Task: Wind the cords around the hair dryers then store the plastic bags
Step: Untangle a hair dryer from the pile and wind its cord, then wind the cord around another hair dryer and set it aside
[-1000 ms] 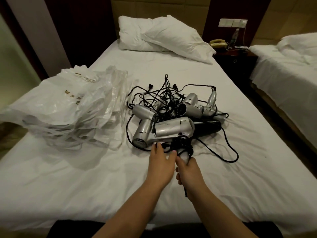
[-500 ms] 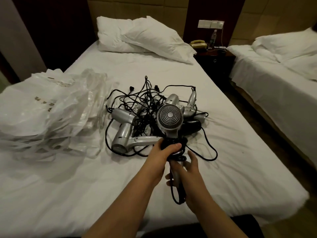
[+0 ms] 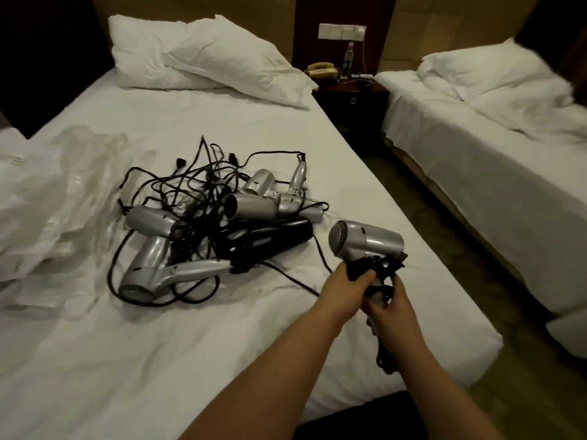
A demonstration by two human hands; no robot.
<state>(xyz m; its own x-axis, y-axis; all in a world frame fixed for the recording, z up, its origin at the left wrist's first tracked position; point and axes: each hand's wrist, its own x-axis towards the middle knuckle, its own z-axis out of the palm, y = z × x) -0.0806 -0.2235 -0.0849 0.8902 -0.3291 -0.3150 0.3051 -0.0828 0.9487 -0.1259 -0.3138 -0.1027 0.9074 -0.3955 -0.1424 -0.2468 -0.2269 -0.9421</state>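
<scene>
Both forearms reach in from the lower edge toward the right side of the bed [image 3: 222,328], and the two hands meet just below a silver hair dryer [image 3: 367,241] held up above the mattress, apart from the others. The left hand [image 3: 344,282] is curled around a bunch of black cord [image 3: 370,265] at the top of the dryer's handle, its fingers wrapped into the loops. The right hand [image 3: 392,308] grips the handle lower down, fingers closed round it, with a further length of cord hanging below the wrist. The held dryer's barrel lies roughly level, its grille end turned toward the left. The handle itself is almost wholly hidden by the two hands and the cord, so how many turns are wound on cannot be told. The remaining dryers lie in a pile [image 3: 222,223] in the middle of the bed, silver ones and a black one, so tangled in loose cords that their number is hard to make out. The clear plastic bags [image 3: 47,198] lie heaped at the bed's left side, cut off by the frame edge. Pillows [image 3: 203,58] sit at the head of the bed.
</scene>
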